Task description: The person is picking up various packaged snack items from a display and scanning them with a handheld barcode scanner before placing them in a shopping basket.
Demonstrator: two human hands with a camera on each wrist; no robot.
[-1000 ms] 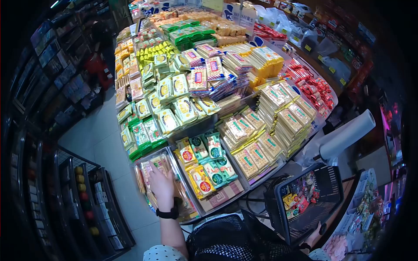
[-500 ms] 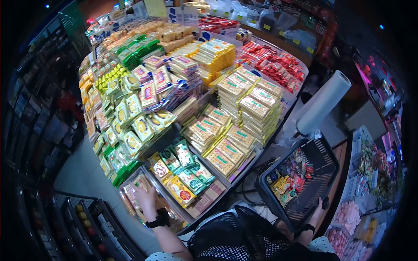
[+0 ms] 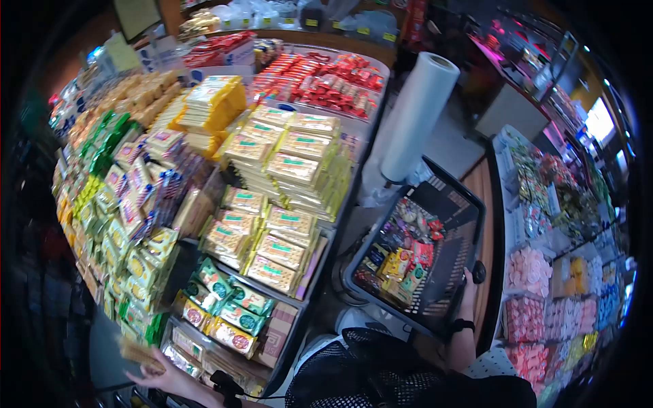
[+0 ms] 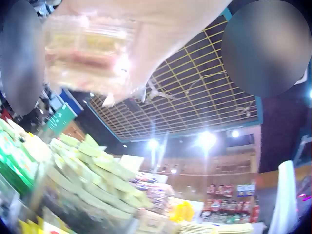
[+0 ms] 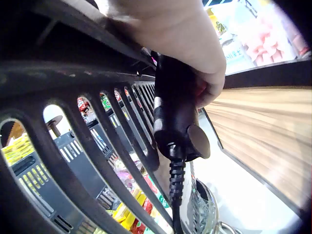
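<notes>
Left hand (image 3: 162, 374) is low at the near corner of the snack display (image 3: 272, 234), fingers pinched around a clear packet of biscuits (image 3: 139, 351). The left wrist view confirms the grip, with the packet pressed flat under the fingers. Its long axis runs across the fingers and pokes out to their left, away from the shelves. Over on the other side, the right hand (image 3: 468, 289) is at the near edge of the shopping basket (image 3: 464, 224), fingers curled round a black grip (image 5: 176, 109) with a coiled cable, held against the basket's slatted wall. The basket lies well to the right of the left-hand fingers, with the display's corner between them; the right hand is plainly the nearer one. Its mouth faces up, with bright packets heaped in the near half and bare mesh on the far side. A plastic bag roll (image 3: 416, 112) stands just beyond the far rim.
</notes>
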